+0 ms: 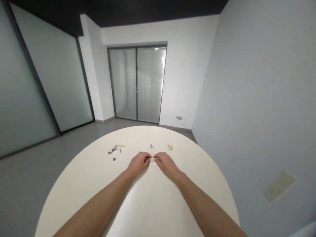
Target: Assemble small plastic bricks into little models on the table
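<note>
Close together over the round white table [153, 204], my left hand [139, 163] and my right hand [167, 163] pinch opposite ends of a small whitish piece [152, 159]. The fingers of both hands are closed, and they hide most of the piece, so its exact kind cannot be made out. Beyond the hands lie a small grey rectangular piece [151, 146] and a flat yellow piece [170, 147]. Something faint and pale, maybe clear, lies between those two.
Several small dark grey pieces [113, 150] cluster at the table's left, near a thin tan stick [121, 145] and a grey piece [120, 150]. A single dark piece [114, 159] lies nearer. A wall stands close on the right, glass doors [137, 85] behind.
</note>
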Tool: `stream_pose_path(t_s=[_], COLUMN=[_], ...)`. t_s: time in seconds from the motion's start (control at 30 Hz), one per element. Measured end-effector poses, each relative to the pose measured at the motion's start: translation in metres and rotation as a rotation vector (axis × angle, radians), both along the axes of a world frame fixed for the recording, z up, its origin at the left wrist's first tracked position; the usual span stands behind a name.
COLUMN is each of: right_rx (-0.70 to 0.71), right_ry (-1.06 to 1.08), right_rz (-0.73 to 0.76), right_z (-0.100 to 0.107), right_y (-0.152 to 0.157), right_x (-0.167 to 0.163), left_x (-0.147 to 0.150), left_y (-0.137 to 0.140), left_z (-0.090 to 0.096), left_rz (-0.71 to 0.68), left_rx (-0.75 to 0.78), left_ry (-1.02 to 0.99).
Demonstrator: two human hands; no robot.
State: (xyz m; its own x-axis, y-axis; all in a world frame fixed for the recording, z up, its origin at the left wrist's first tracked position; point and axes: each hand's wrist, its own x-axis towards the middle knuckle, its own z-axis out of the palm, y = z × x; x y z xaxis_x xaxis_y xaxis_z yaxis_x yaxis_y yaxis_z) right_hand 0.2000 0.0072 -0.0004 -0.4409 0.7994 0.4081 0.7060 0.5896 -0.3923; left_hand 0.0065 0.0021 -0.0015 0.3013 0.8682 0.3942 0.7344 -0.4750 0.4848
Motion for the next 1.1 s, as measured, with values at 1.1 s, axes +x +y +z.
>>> stream_pose_path(t_s=[1.1], right_rx=[-0.006], right_ry=[0.016], right_rz=[-0.006], right_z=[-0.0017], right_y=[0.0019], right_x=[0.0012], left_x=[-0.0006], left_y=[0.0039], left_z=[-0.0036], left_rz=[0.007], left_rx=[-0.005], left_ry=[0.013])
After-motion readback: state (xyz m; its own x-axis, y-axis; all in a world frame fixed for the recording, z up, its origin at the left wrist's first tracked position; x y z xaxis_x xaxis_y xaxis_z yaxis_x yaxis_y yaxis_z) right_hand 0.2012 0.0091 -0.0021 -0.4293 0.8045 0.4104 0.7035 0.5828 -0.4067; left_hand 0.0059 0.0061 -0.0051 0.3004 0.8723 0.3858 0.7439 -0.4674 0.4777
